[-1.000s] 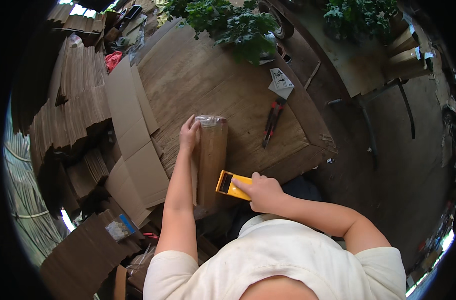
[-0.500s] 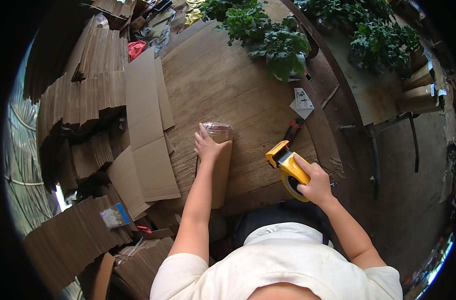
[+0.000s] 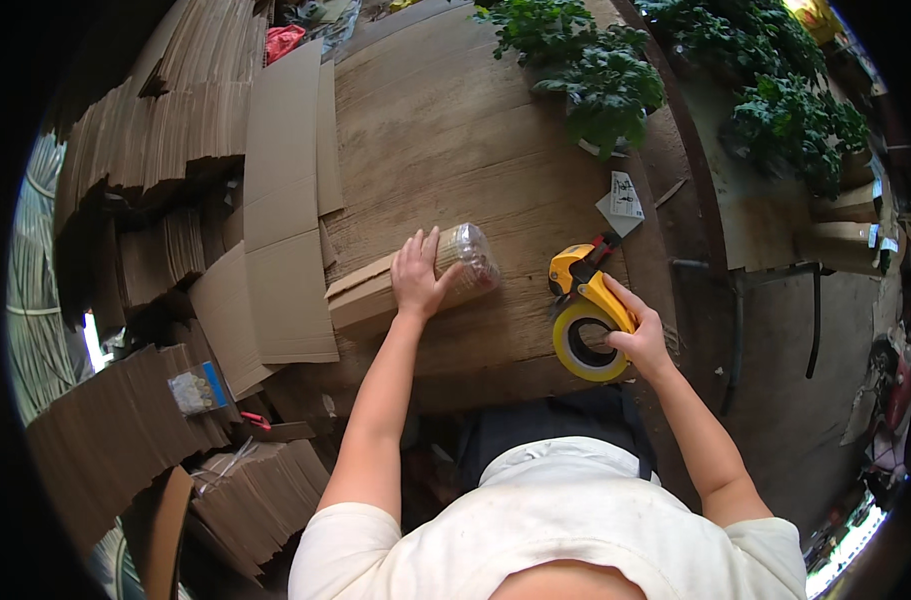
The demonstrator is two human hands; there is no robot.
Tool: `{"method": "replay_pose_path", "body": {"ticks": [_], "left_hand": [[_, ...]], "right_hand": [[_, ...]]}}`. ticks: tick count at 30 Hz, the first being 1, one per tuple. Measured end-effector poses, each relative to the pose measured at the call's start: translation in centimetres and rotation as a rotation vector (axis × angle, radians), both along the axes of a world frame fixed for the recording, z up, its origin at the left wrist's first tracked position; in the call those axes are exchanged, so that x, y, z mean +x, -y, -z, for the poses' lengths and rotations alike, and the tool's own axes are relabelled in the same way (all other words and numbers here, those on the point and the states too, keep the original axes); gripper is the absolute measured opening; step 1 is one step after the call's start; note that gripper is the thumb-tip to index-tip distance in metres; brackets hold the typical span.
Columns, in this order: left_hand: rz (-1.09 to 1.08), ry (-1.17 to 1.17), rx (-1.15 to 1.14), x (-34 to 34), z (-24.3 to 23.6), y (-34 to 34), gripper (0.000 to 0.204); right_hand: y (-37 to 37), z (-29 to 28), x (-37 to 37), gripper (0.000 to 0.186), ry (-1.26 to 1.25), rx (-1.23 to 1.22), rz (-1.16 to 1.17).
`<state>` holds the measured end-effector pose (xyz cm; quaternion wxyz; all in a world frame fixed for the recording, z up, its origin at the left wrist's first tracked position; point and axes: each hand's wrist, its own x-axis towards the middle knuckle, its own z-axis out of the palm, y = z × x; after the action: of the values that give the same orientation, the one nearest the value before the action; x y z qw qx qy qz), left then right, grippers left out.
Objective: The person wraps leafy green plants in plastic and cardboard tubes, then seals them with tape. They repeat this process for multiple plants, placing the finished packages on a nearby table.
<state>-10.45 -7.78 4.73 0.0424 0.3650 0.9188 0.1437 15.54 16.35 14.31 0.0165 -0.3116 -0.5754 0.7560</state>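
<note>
Nearest to us, our right hand has its grip closed around the handle of a yellow tape dispenser, whose round roll of tape rests on the near right part of the wooden bench. Just left of it, our left hand lies flat with fingers spread on a folded cardboard box; the grip is open, pressing down rather than clasping. The box lies on its side near the middle of the bench, and its right end is covered in clear, shiny tape. To the left, flat cardboard sheets overhang the bench edge, with stacks of folded cardboard beyond them. Farther off, a small white card lies on the bench, and leafy green plants stand at the far side.
</note>
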Motion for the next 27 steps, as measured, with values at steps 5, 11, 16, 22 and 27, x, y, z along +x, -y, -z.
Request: {"method": "replay_pose_path", "body": {"ticks": [5,11,16,22,27], "left_hand": [[0.009,0.128,0.072,-2.2,0.5,0.0,0.082],[-0.373,0.312,0.639,-2.9,-1.8,-0.5,0.067],[-0.541,1.236,0.777,-1.0,-7.0,-4.1,0.036],[-0.603,1.556,0.681,-1.8,-8.7,-6.7,0.041],[-0.411,0.705,0.380,0.1,-7.8,-3.2,0.076]], "right_hand": [[0.7,0.5,-2.3,0.081,0.017,-0.063,0.027],[-1.4,2.4,-7.2,0.079,-0.108,-0.127,-0.056],[-2.6,1.4,-10.7,0.078,-0.120,-0.079,-0.202],[-2.3,1.1,-12.8,0.078,-0.143,0.041,-0.359],[-2.5,2.7,-11.3,0.078,-0.129,0.144,-0.342]]}}
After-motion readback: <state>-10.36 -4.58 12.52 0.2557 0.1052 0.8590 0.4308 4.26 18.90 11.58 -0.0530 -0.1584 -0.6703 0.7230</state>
